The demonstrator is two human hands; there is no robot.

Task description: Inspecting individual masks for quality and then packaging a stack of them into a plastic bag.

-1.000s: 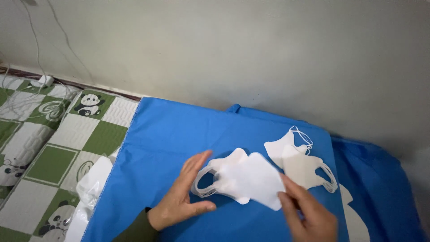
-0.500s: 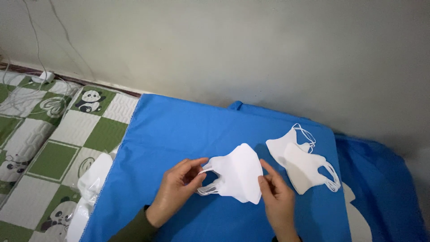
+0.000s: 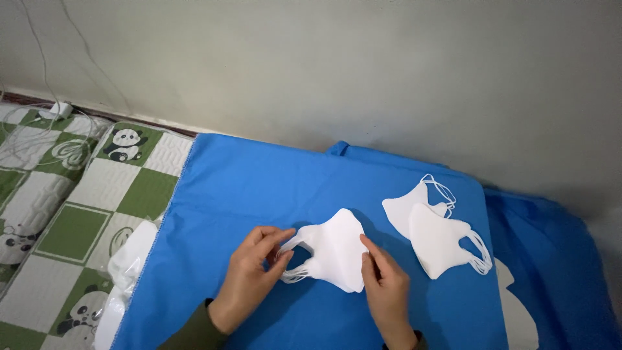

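Note:
A folded white face mask (image 3: 337, 249) lies on a blue cloth (image 3: 259, 188). My left hand (image 3: 249, 275) pinches its ear loops at the left end. My right hand (image 3: 385, 288) presses its fingertips on the mask's right edge. To the right, two more folded white masks (image 3: 437, 233) lie stacked, overlapping, with their loops pointing right.
The blue cloth covers a green and white checked mat with panda pictures (image 3: 71, 207). A clear plastic bag (image 3: 126, 279) lies at the cloth's left edge. A grey wall (image 3: 363, 71) runs along the back, with a white cable and charger (image 3: 55, 110) at far left.
The mask has been folded in half into a narrower shape. Both hands have drawn closer together, the left now pinching the loops.

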